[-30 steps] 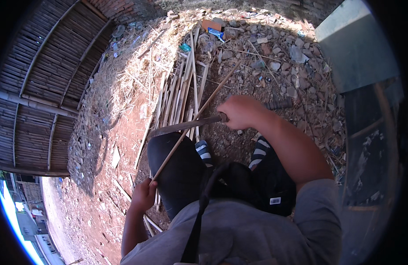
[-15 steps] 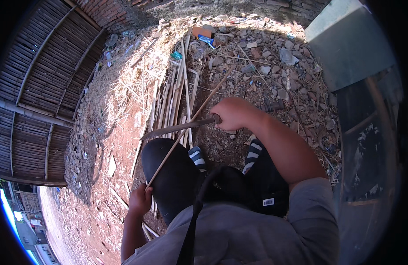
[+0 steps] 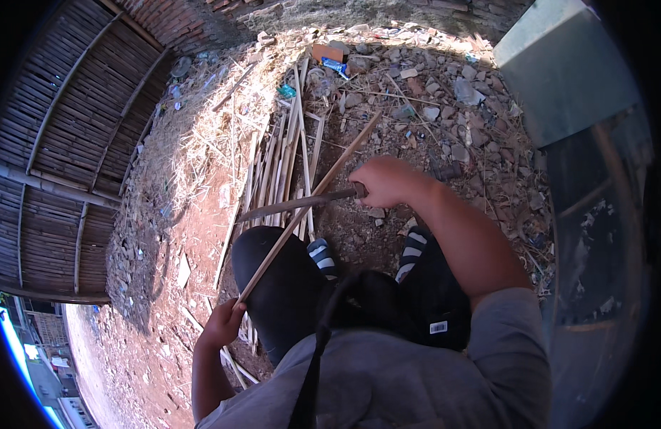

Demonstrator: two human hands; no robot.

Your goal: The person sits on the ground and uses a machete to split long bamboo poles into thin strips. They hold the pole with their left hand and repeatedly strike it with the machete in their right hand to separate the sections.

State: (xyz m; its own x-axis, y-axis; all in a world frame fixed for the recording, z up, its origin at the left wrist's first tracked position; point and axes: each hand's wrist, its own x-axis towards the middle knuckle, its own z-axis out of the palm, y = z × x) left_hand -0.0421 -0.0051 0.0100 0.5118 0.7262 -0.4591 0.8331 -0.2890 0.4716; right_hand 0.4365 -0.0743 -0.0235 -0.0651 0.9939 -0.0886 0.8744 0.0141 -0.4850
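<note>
My left hand (image 3: 222,325) is closed round the near end of a long split bamboo strip (image 3: 344,160), beside my bent left knee. The strip slants away over the knee, up and to the right. My right hand (image 3: 385,181) grips the handle of a long-bladed machete (image 3: 277,207). Its blade points left and crosses the strip just beyond the knee, seemingly against it. On the ground beyond lies a loose pile of split bamboo strips (image 3: 272,171).
Stones and rubble (image 3: 445,114) cover the ground ahead. A woven bamboo wall (image 3: 66,136) stands left, a brick wall (image 3: 273,16) at the back. A grey-green panel (image 3: 566,79) rises on the right. My sandalled feet (image 3: 409,254) are below.
The strip has turned in my left hand and shows a broader face. My right hand and the machete have shifted slightly right along it.
</note>
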